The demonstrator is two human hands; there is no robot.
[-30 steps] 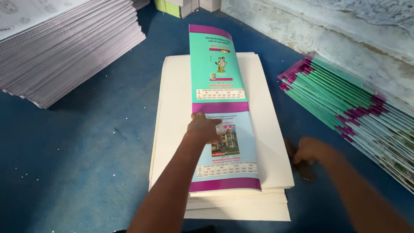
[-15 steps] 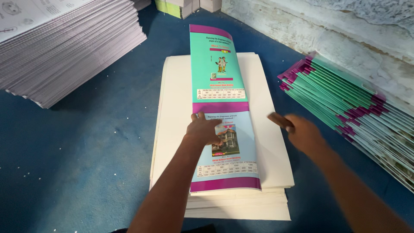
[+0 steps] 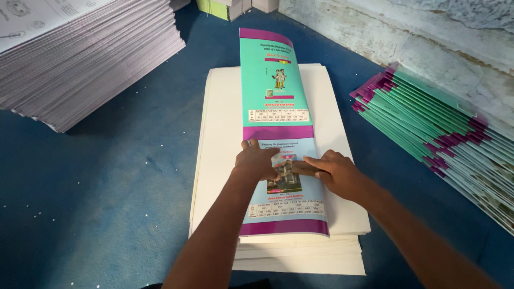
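Cover sheet: long printed cover sheet (image 3: 279, 134) lies lengthwise on the white stack (image 3: 219, 134), its far end teal with purple bands, its near half pale blue with a house picture.
Left hand: left hand (image 3: 258, 161) lies flat, palm down, on the near half of the sheet, fingers loosely spread, gripping nothing.
Right hand: right hand (image 3: 333, 172) rests on the sheet just beside the left, clasping a small brown block (image 3: 302, 167) and pressing it to the paper.
Around: grey pile (image 3: 80, 53) of printed sheets at far left; fanned covers (image 3: 433, 128) in teal and purple at right, well apart from the stack; rough wall (image 3: 407, 32) behind them; blue tabletop (image 3: 107, 187) under everything; boxes (image 3: 230, 6) at the far edge.
In the way: both forearms cross the stack's near edge and hide part of the sheet's lower half.
Change: half a second ago the right hand held the block in the air over the stack's right side; now it is down on the sheet. Left hand and sheet have not shifted.
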